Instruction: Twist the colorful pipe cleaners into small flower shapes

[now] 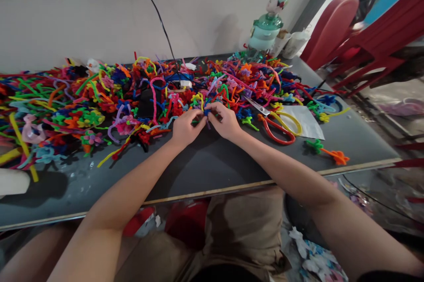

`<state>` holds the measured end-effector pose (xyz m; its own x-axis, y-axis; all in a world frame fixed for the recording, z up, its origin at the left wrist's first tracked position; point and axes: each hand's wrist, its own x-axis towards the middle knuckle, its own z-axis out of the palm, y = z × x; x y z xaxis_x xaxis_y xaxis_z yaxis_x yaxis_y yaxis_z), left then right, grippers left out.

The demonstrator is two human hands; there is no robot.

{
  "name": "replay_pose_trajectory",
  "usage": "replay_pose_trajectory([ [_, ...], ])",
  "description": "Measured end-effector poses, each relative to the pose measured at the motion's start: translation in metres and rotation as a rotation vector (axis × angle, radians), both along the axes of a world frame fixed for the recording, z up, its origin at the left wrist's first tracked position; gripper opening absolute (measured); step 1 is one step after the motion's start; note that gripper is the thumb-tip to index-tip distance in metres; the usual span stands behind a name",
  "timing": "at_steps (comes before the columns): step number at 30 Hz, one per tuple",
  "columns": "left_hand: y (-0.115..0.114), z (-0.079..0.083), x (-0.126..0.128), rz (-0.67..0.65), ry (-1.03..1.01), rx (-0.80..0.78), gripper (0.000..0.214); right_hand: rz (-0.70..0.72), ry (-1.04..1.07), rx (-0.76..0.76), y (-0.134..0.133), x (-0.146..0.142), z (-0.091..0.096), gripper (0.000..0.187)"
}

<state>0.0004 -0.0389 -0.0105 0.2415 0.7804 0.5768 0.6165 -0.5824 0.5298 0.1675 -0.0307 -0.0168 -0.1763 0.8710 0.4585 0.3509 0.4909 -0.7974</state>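
Observation:
Both hands meet over the front of the pipe cleaner heap, fingertips pinched together. My left hand (188,127) and my right hand (225,121) hold a small blue pipe cleaner piece (206,112) between them; a bit of purple shows below it and yellow above. Its full shape is hidden by the fingers. Just beyond lies a wide pile of coloured pipe cleaners (109,92), many bent into flowers. Right of my right hand, scissors (278,129) with one red and one yellow handle rest with their blades on the pile.
A green-lidded bottle (265,35) with a figure on top stands at the back, beside white cups (294,43). A clear plastic bag (303,121) and an orange-and-green pipe cleaner flower (339,157) lie at right. Red chairs (374,57) stand beyond the table. A black cable (159,13) hangs down behind.

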Motion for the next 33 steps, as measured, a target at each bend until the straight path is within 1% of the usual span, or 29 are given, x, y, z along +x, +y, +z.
replay_pose_trajectory([
  [4, 0.002, -0.002, -0.001, 0.04, -0.001, -0.029, 0.026, -0.008, 0.011, 0.009, 0.001, -0.001, 0.003, 0.019],
  [8, 0.002, -0.003, -0.001, 0.067, -0.048, -0.042, 0.023, -0.047, -0.012, 0.034, 0.002, 0.0, 0.004, 0.018],
  [12, 0.002, -0.001, -0.001, 0.052, -0.108, -0.071, 0.017, -0.062, -0.033, 0.068, 0.003, 0.0, 0.002, 0.019],
  [15, 0.003, 0.001, -0.002, 0.021, -0.129, -0.103, 0.018, -0.07, -0.038, 0.065, 0.002, -0.001, 0.002, 0.02],
  [17, 0.003, 0.002, -0.003, -0.008, -0.148, -0.134, 0.02, -0.07, -0.023, 0.037, 0.003, -0.001, 0.002, 0.02],
  [20, 0.003, 0.003, -0.004, -0.06, -0.181, -0.194, 0.02, -0.039, 0.054, -0.023, 0.004, -0.001, 0.001, 0.02],
  [26, 0.005, 0.003, -0.005, -0.155, -0.264, -0.305, 0.016, 0.111, 0.24, -0.2, 0.008, -0.001, -0.004, 0.023],
  [30, 0.009, 0.0, -0.004, -0.142, -0.316, -0.326, 0.017, 0.132, 0.336, -0.265, 0.01, -0.005, -0.007, 0.028],
  [33, 0.009, 0.0, -0.003, -0.079, -0.336, -0.299, 0.019, 0.104, 0.312, -0.288, 0.011, -0.005, -0.01, 0.032],
])
